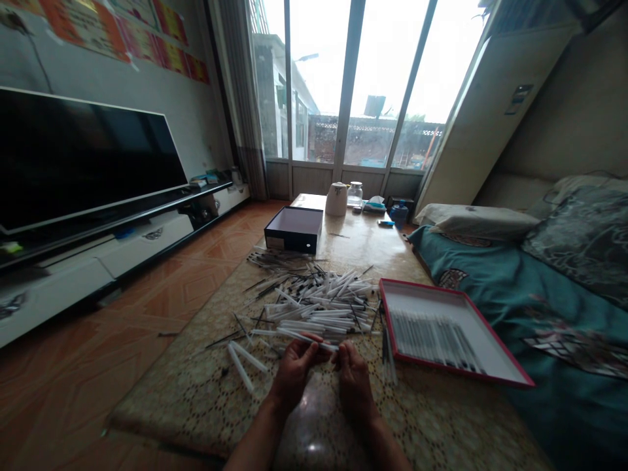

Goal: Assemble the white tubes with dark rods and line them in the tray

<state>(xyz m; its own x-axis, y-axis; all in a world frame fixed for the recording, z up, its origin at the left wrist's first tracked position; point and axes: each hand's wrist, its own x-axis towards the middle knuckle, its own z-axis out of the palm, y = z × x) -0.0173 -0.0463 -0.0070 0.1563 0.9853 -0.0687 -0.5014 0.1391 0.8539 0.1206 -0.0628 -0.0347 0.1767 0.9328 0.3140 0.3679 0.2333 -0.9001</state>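
Note:
My left hand [293, 371] grips a slim white pen barrel [328, 345] between thumb and fingers, over the near part of the table. At the barrel's right end, my right hand [354, 379] is closed in a pinch; any small part inside its fingers is hidden. Just beyond both hands spreads a pile of white pen barrels [326, 304], mixed with thin dark refills [255, 286]. Two loose white barrels [240, 367] lie left of my left hand. To the right, a red-rimmed box lid [471, 375] holds a row of pens [432, 335] side by side.
A dark open box [292, 243] stands behind the pile. Farther back on the patterned table [196, 405] are a pale kettle [336, 199], a glass jar [356, 194] and a tissue pack [375, 205]. A bed with a teal cover [483, 261] borders the right side.

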